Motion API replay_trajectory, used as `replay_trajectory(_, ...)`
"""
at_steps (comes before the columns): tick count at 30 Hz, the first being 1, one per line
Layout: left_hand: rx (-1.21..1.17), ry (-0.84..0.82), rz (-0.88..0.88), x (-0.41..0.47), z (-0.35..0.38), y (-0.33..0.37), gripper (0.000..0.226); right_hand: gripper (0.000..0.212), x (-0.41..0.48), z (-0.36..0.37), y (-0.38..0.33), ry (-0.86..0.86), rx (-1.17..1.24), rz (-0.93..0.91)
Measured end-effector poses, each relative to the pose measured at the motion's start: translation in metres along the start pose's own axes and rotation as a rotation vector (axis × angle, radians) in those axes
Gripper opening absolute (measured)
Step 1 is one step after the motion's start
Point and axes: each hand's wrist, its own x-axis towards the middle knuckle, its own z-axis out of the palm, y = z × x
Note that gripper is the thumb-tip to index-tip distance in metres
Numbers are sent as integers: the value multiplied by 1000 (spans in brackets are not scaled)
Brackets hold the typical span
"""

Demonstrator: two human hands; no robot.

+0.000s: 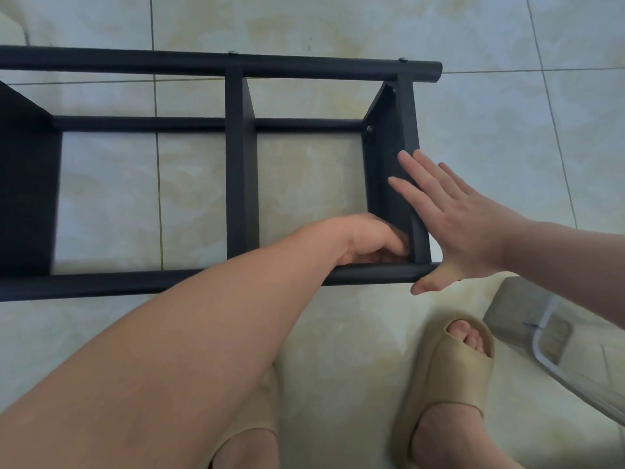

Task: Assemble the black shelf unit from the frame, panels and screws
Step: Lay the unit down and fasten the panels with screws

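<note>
Head view. Shelf (236, 147) lies on its side on the tiled floor (338, 28), just in front of the person's feet. Far tube (135, 60) and near tube (101, 285) run left to right, with a thinner rail (142, 124) between them. Three black panels stand across the tubes: left panel (27, 181), middle panel (238, 164), end panel (389, 157) at the right end. One screw (369, 128) shows on the inner face of the end panel, beside the rail; two more screw heads (232, 53) sit on the far tube.

Left hand (372, 238): reaches inside the last bay, fingers curled into the corner where the end panel meets the near tube. Fingertips are in shadow; cannot tell whether they grip anything.

Right hand (449, 211): spread wide, fingers straight, laid flat against the end panel's outer edge; thumb lies by the near tube's end.

Tan slippers (449, 367) on both feet. A clear plastic tub (554, 336) sits at the right edge
</note>
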Motion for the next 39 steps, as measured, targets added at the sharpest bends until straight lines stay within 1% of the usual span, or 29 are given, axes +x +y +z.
replay_trajectory(2,12,34,-20,-1,2,2,11,148,0,0,0,4,3,0)
replay_trajectory(4,57,63,-36,-1,3,3,13,148,0,0,0,4,1,-2)
replay_trajectory(7,124,61,-19,0,2,5,3,147,0,-1,0,-5,1,-4)
replay_trajectory(9,133,54,-15,1,1,5,9,146,0,-1,0,-2,6,-5)
replay_trajectory(13,98,22,6,3,-2,2,29,147,0,0,1,4,8,-7)
replay_trajectory(15,88,12,23,4,-2,0,34,147,0,1,1,0,6,-3)
replay_trajectory(19,51,19,66,4,-1,-3,27,147,0,1,1,7,10,-3)
replay_trajectory(22,29,27,60,4,0,-2,28,147,0,1,1,12,15,-3)
replay_trajectory(23,24,25,45,4,1,-1,25,147,0,1,1,9,13,-1)
replay_trajectory(25,27,25,5,4,2,-1,9,147,0,1,1,7,9,-1)
replay_trajectory(26,36,34,-18,3,2,0,8,147,0,1,1,8,7,-2)
replay_trajectory(29,56,66,-49,4,1,2,19,146,0,2,1,10,14,-5)
replay_trajectory(31,51,60,-65,3,0,7,23,146,0,2,1,15,21,-9)
replay_trajectory(35,54,36,-74,4,-1,16,22,145,0,2,1,22,30,-12)
replay_trajectory(39,82,21,-58,6,-2,18,17,146,1,3,1,22,24,-11)
